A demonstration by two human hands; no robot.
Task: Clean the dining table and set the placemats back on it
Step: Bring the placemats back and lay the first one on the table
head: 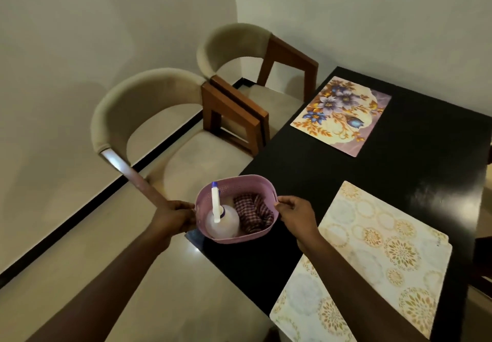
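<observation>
At the counter (pixel 426 160) corner, your left hand (pixel 173 216) and right hand (pixel 295 214) grip the basket (pixel 234 183) between them; a placemat (pixel 372 248) lies just right.

Left hand (pixel 173 218), right hand (pixel 295 214): fingers (pixel 286 202) curled.

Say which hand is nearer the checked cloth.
Right. The right hand grips the basket beside the checked cloth; the left hand grips its opposite rim, by the spray bottle.

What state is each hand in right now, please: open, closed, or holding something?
Left hand: grips the left end of the purple basket.
Right hand: grips the basket's right end.
</observation>
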